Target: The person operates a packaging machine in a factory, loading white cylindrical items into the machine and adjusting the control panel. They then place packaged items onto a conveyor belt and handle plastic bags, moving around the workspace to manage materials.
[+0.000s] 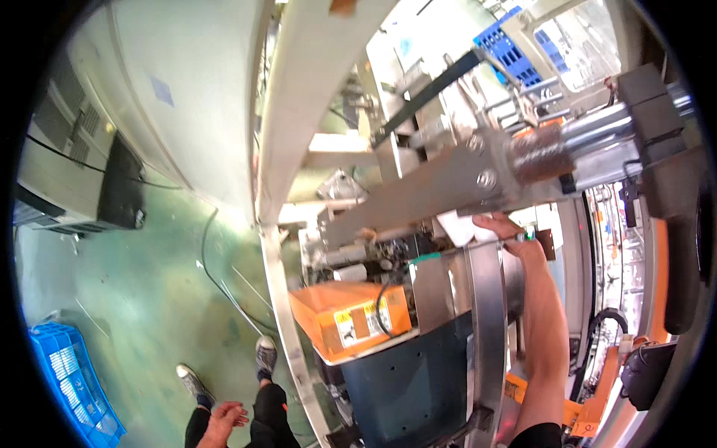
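Note:
My right hand (499, 225) reaches deep into a machine, past a curved metal bar (488, 336). Its fingers are bent against a crumpled white cloth-like piece (457, 228) and seem to grip it; the heavy metal arm (433, 187) just above partly hides them. Below the white piece lies a metal block with a bare plate (439, 287). My left hand (222, 424) hangs low beside my legs, away from the machine, fingers loosely apart and holding nothing.
An orange box-shaped cover (351, 321) with a label and black cable sits on the machine, above a dark panel (407, 381). A pale frame post (280, 321) stands between me and the machine. A blue crate (75, 384) and a loose cable (216, 276) lie on the green floor.

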Tool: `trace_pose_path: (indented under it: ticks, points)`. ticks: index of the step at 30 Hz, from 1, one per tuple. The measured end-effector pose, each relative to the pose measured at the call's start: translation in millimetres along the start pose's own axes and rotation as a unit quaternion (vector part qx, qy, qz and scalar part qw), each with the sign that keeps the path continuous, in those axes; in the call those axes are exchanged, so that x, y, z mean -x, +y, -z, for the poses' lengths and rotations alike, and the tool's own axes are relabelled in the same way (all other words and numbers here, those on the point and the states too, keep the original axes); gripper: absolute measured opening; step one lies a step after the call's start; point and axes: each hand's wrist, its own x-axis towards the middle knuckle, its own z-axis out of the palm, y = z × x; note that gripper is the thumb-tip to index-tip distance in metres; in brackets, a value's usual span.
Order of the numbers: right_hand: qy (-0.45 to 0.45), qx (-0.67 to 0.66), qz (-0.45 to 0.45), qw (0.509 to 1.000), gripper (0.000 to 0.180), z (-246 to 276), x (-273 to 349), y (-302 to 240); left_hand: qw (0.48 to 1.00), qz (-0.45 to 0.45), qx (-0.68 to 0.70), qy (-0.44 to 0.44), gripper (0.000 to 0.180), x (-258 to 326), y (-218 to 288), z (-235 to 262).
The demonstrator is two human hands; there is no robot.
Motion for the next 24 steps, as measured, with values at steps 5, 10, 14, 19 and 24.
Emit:
trace_pose_path:
  ticks: [5,10,14,19,24]
  points:
    - [-0.070,-0.007,0.010,0.997,0.053,-0.9,6.0,-37.4,0.998,-0.048,-0.025,-0.016,0.040,10.9,38.2,-28.5]
    - [-0.113,-0.206,-0.050,0.971,0.049,0.6,-2.3,-2.6,0.997,-0.054,-0.052,-0.036,0.043,44.7,102.3,-63.5]
    - [-0.059,-0.154,-0.008,0.986,0.051,2.9,-6.1,-9.5,0.996,-0.008,0.050,-0.072,0.057,27.7,93.4,-59.9]
    - [0.094,-0.079,0.054,0.991,0.054,1.2,-18.3,-14.4,0.974,-0.204,-0.069,-0.076,0.031,46.0,140.1,-104.6]
    - [0.126,-0.203,0.069,0.969,0.057,2.1,13.7,-10.5,0.764,-0.591,-0.236,-0.108,0.039,81.6,298.3,-209.3]
